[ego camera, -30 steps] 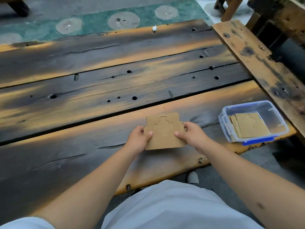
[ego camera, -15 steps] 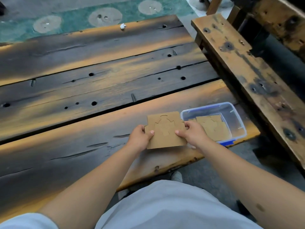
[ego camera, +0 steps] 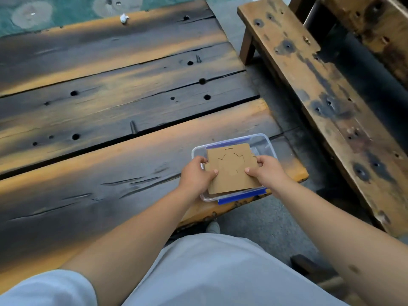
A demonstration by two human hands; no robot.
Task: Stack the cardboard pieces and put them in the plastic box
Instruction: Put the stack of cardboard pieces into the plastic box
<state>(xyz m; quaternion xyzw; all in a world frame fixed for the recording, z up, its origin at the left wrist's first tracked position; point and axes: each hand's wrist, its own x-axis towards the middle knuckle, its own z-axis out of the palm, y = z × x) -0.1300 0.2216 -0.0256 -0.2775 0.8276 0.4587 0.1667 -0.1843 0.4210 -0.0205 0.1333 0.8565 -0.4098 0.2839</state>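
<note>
A stack of brown cardboard pieces (ego camera: 231,168) with curved cut lines is held flat over the clear plastic box (ego camera: 263,140), which has blue clips and sits at the near right corner of the wooden table. My left hand (ego camera: 195,173) grips the stack's left edge, thumb on top. My right hand (ego camera: 268,170) grips its right edge the same way. The stack covers most of the box's opening, so what lies inside is hidden. Whether the stack touches the box's inside I cannot tell.
The table (ego camera: 110,107) is made of dark, scorched planks with holes and gaps. A wooden bench (ego camera: 320,96) runs along the right, across a narrow strip of grey floor. A small white scrap (ego camera: 124,18) lies at the table's far edge.
Both hands have carried the cardboard stack rightward, from the bare table beside the box to over the box's opening. The view has swung right with them.
</note>
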